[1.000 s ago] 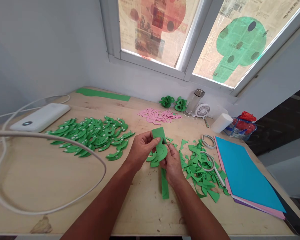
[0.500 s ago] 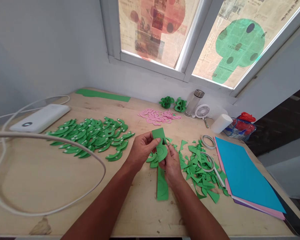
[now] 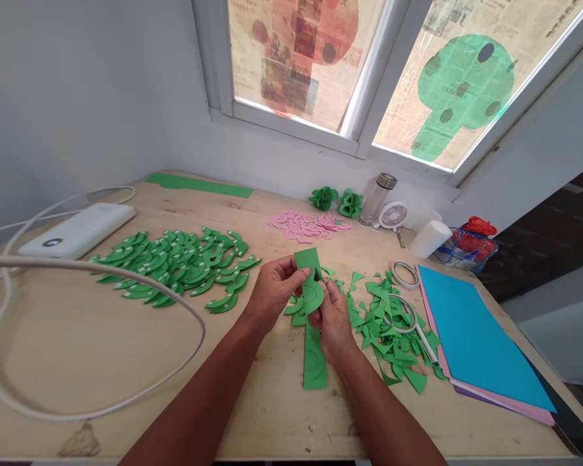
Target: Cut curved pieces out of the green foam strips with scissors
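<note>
My left hand [image 3: 274,288] pinches a piece of green paper [image 3: 306,260] between thumb and fingers. Its lower part is cut to a rounded outline, with a curved line marked on it. Close against the paper's right edge, my right hand [image 3: 334,317] is closed on scissors [image 3: 319,274]; only a dark bit of them shows, the rest hidden by fingers. Beneath the hands lies a green paper strip [image 3: 315,369] with curves drawn on it. Several cut green pieces [image 3: 295,309] lie beside it, partly covered by the held paper.
Green curved pieces with white tabs [image 3: 184,265] are heaped left, green scraps [image 3: 393,343] right with a magnifying glass [image 3: 414,317] on top. Pink cutouts [image 3: 304,225] lie behind. Coloured sheets [image 3: 476,336], a tape roll [image 3: 405,275], a white power bank [image 3: 78,230] and a looping cable [image 3: 201,343] surround them.
The held paper and both hands have barely shifted; the rounded part of the paper is turned slightly. Everything else on the table stays as it was.
</note>
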`<state>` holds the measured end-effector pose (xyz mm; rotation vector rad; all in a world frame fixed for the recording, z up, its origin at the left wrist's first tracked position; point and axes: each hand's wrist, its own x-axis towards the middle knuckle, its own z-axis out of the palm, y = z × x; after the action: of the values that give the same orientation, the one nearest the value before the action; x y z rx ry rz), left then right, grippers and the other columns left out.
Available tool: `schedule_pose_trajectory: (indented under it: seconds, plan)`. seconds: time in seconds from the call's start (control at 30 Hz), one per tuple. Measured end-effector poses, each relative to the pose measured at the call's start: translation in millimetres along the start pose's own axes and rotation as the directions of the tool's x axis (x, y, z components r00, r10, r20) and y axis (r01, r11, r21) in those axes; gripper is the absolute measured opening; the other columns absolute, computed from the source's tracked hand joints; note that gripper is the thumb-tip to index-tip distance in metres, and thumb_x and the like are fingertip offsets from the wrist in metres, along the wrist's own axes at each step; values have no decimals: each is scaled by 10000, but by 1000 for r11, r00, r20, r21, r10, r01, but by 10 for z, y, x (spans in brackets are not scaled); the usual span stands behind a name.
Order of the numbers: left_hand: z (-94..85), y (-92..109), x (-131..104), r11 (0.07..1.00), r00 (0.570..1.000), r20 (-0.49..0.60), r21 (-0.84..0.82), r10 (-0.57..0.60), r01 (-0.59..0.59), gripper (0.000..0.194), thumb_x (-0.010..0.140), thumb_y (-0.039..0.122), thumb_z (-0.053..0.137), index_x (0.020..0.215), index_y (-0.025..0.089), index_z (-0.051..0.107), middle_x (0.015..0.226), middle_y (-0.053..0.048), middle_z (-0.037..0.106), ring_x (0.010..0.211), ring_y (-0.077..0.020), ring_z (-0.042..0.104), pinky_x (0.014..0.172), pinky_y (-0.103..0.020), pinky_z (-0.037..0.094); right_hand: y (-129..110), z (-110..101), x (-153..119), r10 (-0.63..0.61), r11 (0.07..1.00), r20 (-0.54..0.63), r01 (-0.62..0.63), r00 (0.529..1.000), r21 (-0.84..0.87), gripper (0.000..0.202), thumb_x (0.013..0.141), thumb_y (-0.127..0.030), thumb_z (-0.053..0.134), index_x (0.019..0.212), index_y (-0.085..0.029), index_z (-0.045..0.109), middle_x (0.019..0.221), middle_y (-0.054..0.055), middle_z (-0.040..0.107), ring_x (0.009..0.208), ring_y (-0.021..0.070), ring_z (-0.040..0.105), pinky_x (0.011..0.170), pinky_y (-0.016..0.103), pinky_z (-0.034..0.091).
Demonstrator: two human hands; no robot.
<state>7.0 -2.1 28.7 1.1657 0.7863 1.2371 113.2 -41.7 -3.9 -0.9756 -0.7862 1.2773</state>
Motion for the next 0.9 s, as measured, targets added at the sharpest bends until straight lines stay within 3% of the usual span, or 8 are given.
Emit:
schedule_pose_trajectory:
  seconds: [0.5, 0.9]
  plan:
    - [-27, -61, 18, 999, 997, -53, -12, -51, 50, 212, 677, 322, 702, 624, 158, 578, 571, 32, 542, 534, -101, 459, 530, -233, 373, 20, -36, 7, -17, 995, 30, 20, 999, -96, 441, 751, -586, 659, 681, -217, 428, 445, -130, 298, 364, 45, 207, 358, 190, 123]
    - [-92, -19, 35, 998, 999, 16, 65, -28, 27, 220, 684, 304, 688, 588, 167, 545, 529, 46, 481, 507, -96, 422, 518, -232, 349, -27, -59, 1, -3, 992, 91, 15, 996, -127, 400, 786, -548, 648, 703, -216, 442, 445, -120, 326, 369, 52, 222, 372, 209, 115]
